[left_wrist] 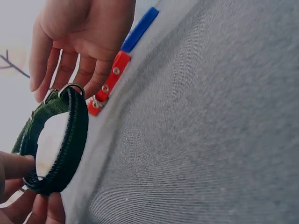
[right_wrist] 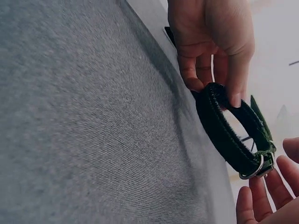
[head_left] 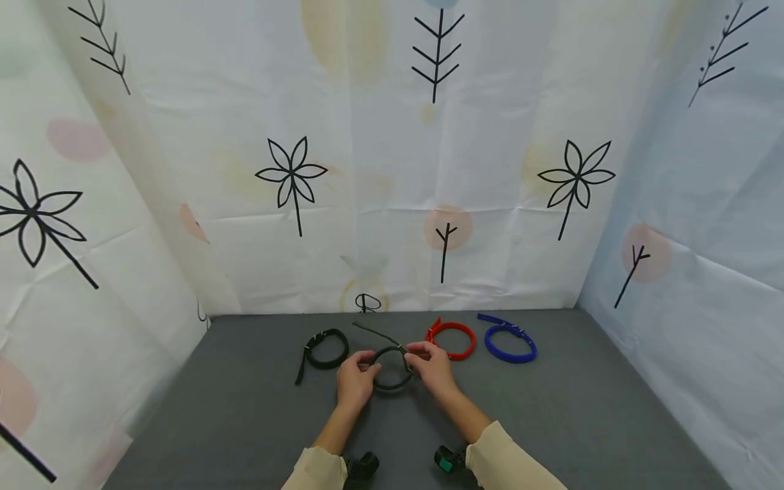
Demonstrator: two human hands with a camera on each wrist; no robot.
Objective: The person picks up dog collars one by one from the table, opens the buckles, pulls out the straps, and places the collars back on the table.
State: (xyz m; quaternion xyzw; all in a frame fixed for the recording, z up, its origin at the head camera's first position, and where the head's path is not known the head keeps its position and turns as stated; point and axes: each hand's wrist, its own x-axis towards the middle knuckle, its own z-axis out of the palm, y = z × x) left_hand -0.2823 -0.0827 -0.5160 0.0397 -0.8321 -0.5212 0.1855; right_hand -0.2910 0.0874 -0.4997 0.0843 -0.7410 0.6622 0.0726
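A dark green pet collar [head_left: 392, 386], buckled into a loop, is held between both hands. My left hand [head_left: 354, 382] pinches its left side, the thumb inside the loop and fingers outside, as the right wrist view shows. My right hand [head_left: 433, 367] is at the opposite side, by the metal buckle [right_wrist: 267, 163] and D-ring. Its fingertips touch beneath the buckle, while the thumb stands apart from the band. The collar's loose strap end [head_left: 375, 331] points away toward the back left.
Behind my left hand lies a coiled black collar [head_left: 333, 366]. A red collar [head_left: 470, 337] and a blue collar [head_left: 511, 357] lie at back right on the grey table [head_left: 245, 422]. White printed cloth walls [head_left: 367, 258] enclose the back and sides.
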